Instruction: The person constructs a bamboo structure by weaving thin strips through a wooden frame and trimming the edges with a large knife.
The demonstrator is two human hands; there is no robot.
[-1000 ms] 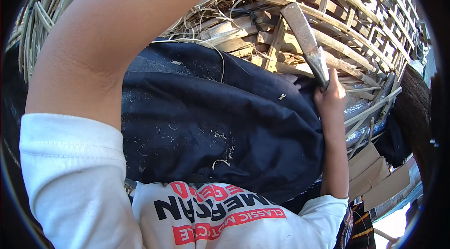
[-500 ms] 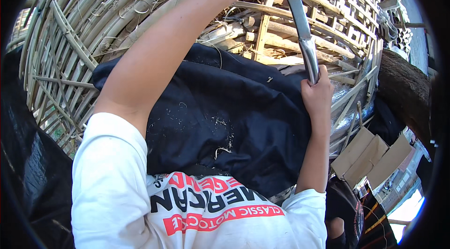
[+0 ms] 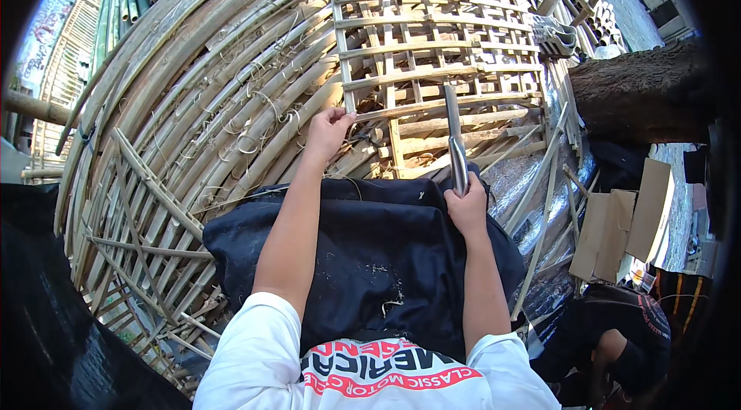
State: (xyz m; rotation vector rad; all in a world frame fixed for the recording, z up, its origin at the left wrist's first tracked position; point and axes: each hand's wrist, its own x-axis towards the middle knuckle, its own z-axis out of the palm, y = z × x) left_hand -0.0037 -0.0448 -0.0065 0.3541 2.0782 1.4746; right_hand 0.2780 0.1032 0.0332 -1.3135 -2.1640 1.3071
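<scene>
I see my right hand [image 3: 467,208] clenched around the handle of a long knife [image 3: 455,144], its blade rising toward twelve o'clock over the bamboo lattice [image 3: 432,32]. At ten o'clock from it, my left hand [image 3: 330,130] pinches a bamboo strip [image 3: 370,113].

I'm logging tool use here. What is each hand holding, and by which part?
The right hand grips a long knife by its handle end, blade up. The left hand pinches a bamboo slat of the lattice.
</scene>
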